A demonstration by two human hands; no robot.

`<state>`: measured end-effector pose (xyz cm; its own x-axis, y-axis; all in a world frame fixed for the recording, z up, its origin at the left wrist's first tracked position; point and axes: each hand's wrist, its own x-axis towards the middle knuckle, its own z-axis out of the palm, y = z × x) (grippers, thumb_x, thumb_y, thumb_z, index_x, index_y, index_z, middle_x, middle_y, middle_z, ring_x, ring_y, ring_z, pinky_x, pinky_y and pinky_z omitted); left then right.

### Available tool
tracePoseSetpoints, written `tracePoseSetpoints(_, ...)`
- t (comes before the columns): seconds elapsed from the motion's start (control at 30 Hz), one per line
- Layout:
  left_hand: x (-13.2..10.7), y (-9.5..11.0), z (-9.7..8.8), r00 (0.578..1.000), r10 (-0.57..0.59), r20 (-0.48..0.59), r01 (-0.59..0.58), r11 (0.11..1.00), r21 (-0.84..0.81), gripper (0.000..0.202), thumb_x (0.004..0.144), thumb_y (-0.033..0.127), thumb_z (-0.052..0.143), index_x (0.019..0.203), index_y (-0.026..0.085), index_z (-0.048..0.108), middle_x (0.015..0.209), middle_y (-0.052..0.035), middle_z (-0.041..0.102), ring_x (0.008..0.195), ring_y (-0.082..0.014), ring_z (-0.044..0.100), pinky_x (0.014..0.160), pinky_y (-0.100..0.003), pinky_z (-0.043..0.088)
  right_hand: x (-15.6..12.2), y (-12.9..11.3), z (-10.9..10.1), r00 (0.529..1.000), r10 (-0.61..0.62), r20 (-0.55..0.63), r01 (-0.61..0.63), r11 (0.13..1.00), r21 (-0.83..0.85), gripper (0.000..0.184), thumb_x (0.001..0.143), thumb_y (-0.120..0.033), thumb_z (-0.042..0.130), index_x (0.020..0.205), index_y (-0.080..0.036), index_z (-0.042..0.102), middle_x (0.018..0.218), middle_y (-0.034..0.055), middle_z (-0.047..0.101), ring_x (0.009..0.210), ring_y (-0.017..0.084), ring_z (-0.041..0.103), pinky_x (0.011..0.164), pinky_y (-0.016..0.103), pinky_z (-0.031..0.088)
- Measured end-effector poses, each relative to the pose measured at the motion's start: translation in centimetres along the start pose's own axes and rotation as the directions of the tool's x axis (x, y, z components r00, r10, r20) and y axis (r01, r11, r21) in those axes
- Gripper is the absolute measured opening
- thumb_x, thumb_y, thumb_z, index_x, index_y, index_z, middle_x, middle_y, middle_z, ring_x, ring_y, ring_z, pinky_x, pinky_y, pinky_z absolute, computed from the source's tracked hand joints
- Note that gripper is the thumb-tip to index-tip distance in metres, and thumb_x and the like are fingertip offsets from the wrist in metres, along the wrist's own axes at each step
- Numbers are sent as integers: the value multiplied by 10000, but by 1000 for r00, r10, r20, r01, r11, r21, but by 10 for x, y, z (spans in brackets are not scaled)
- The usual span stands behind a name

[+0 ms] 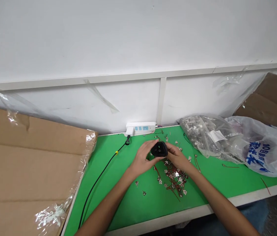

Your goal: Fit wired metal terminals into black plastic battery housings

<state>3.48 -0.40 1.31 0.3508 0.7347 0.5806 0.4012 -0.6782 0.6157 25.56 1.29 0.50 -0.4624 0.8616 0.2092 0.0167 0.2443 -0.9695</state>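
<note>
A black hollow plastic housing (159,153) is held above the green tabletop, its open end turned toward me so that small parts show inside. Around its left side wrap the fingers and thumb of my left hand (144,156). My right hand (176,156) grips the opposite side; some of its fingertips are hidden behind the housing. Below and beside my right hand lies a pile of small metal pieces with red wires (175,178). A few loose metal pieces (144,193) are scattered nearer my left forearm.
A white power strip (143,127) with a plugged-in adapter and black cable (99,178) stands against the wall. Cardboard (35,170) borders the left side. Clear bags of metal parts (199,131) and a white plastic bag (268,147) occupy the right. The green table (119,206) has a pale front edge.
</note>
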Motion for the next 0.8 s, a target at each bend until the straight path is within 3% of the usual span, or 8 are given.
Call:
tracePoseSetpoints(0.23, -1, -7, 1, 996, -26, 87, 29, 999, -31, 799, 918, 450, 799, 1621, 332, 437, 1511, -138, 624, 1395, -330, 592, 1191, -572, 471, 2, -9, -2, 998, 49, 34, -51, 997, 53, 459, 975, -684, 628, 920, -232, 680, 835, 15, 685, 784, 210, 620, 769, 351, 561)
tracePoseSetpoints(0.37, -5, -10, 0, 972, -129, 198, 127, 992, 23, 782, 1001, 460, 687, 1675, 305, 323, 1638, -151, 501, 1500, -338, 505, 1258, -571, 404, 4, -13, 2, 996, 91, 13, -91, 996, 23, 481, 977, -687, 622, 887, -218, 680, 808, 12, 704, 754, 202, 650, 728, 326, 549)
tracePoseSetpoints(0.5, -9, -6, 3, 954, -177, 241, 172, 984, 42, 747, 1075, 428, 542, 1710, 235, 199, 1704, -180, 391, 1557, -330, 435, 1288, -540, 371, 5, -17, -3, 995, 95, -39, -96, 995, -35, 476, 1049, -613, 529, 873, -209, 709, 799, 35, 737, 746, 218, 690, 722, 339, 562)
tracePoseSetpoints(0.57, -9, -2, 7, 951, -191, 242, 192, 981, 22, 710, 1096, 417, 476, 1711, 216, 184, 1728, -178, 344, 1585, -322, 387, 1312, -528, 329, 5, -19, -7, 992, 77, -101, -86, 993, -81, 460, 1070, -570, 497, 877, -214, 716, 844, 53, 747, 822, 244, 701, 792, 375, 570)
tracePoseSetpoints(0.67, -8, 3, 13, 954, -249, 166, 262, 963, -62, 641, 1122, 415, 375, 1701, 196, 206, 1719, -178, 353, 1591, -314, 364, 1330, -518, 281, 2, -20, -10, 982, -29, -189, -19, 968, -251, 244, 1051, -416, 553, 1026, -231, 710, 1040, 78, 744, 1033, 286, 680, 974, 452, 535)
tracePoseSetpoints(0.7, -8, 4, 15, 953, -274, 128, 288, 952, -109, 625, 1127, 419, 353, 1695, 194, 221, 1699, -179, 382, 1577, -315, 381, 1325, -514, 286, 1, -20, -9, 980, -79, -182, 14, 942, -335, 185, 1037, -347, 559, 1106, -233, 688, 1116, 90, 728, 1101, 298, 663, 1020, 478, 516)
tracePoseSetpoints(0.8, -10, 5, 20, 944, -318, 85, 329, 911, -249, 602, 1125, 442, 358, 1671, 201, 281, 1643, -168, 451, 1519, -325, 438, 1296, -506, 325, -3, -17, 2, 984, -162, -78, 96, 840, -534, 259, 981, -216, 555, 1237, -216, 592, 1188, 130, 674, 1122, 313, 640, 1009, 516, 530)
